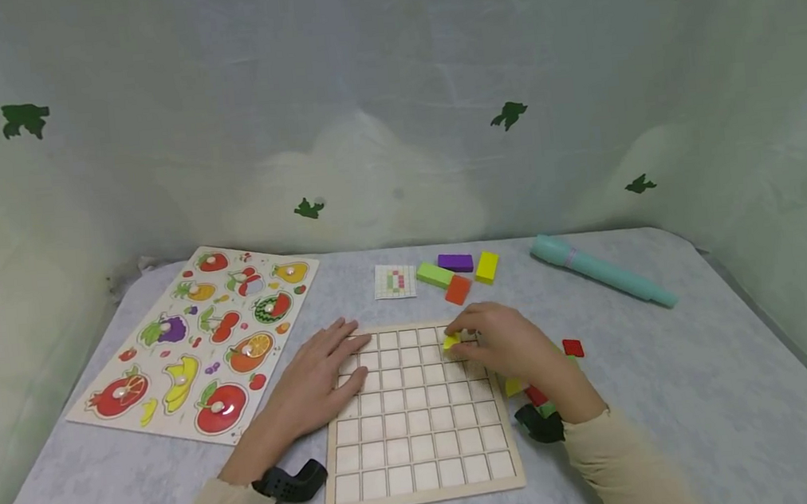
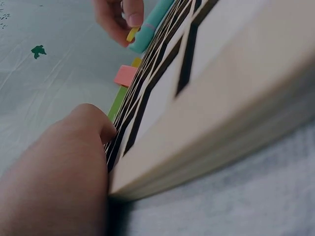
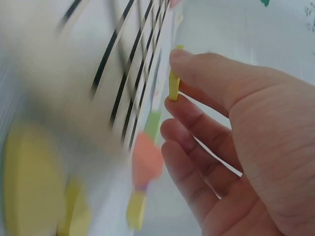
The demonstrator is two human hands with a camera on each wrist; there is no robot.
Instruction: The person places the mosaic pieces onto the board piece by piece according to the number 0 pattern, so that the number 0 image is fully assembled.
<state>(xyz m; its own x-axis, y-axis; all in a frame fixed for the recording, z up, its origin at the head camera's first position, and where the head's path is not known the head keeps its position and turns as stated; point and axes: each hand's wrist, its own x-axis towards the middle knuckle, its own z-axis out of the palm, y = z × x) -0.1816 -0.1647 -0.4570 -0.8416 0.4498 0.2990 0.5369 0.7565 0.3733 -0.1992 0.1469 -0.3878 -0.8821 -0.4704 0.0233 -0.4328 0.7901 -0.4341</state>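
Observation:
A pale wooden grid board (image 1: 425, 500) with square cells lies flat on the table. Between thumb and fingers, my right hand (image 1: 501, 341) pinches a small yellow tile (image 1: 450, 341) above the board's upper right cells; the right wrist view shows the tile (image 3: 173, 87) on edge in that grip. My left hand (image 1: 317, 380) rests on the board's upper left edge, its fingers extended. Beside the right forearm lie small tiles, among them a red tile (image 1: 573, 348) and a yellow tile (image 1: 514, 386), partly hidden by the arm.
Behind the board lie a small pattern card (image 1: 395, 281) and several blocks: a green block (image 1: 435, 274), a purple block (image 1: 456, 263), a yellow block (image 1: 487, 267) and an orange block (image 1: 458, 289). A fruit puzzle board (image 1: 195, 342) sits left, a teal tube (image 1: 603, 270) right.

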